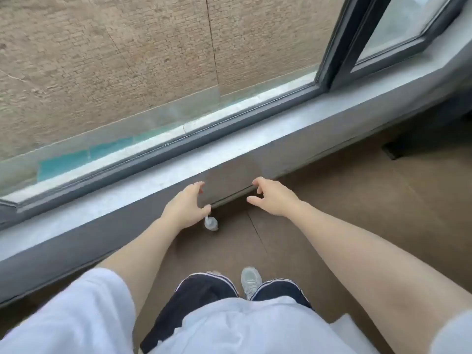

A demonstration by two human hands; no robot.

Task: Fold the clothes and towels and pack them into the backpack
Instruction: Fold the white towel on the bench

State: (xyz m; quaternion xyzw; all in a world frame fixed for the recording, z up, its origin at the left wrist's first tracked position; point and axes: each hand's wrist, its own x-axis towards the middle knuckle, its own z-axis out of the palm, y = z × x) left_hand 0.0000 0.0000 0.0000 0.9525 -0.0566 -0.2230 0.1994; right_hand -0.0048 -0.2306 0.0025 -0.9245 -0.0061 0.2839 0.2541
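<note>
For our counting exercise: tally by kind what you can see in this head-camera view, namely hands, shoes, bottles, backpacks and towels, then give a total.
Hands: 2, left hand and right hand, both holding nothing
Shoes: 1, shoe
Bottles: 1, bottle on the floor
Backpacks: 0 in view
Towels: 0 in view
Total: 4

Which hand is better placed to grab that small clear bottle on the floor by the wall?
Left, probably. The left hand hovers open with its thumb right above the bottle in this view; the right hand, also open and empty, is off to the side. Both would have to reach down.
</note>
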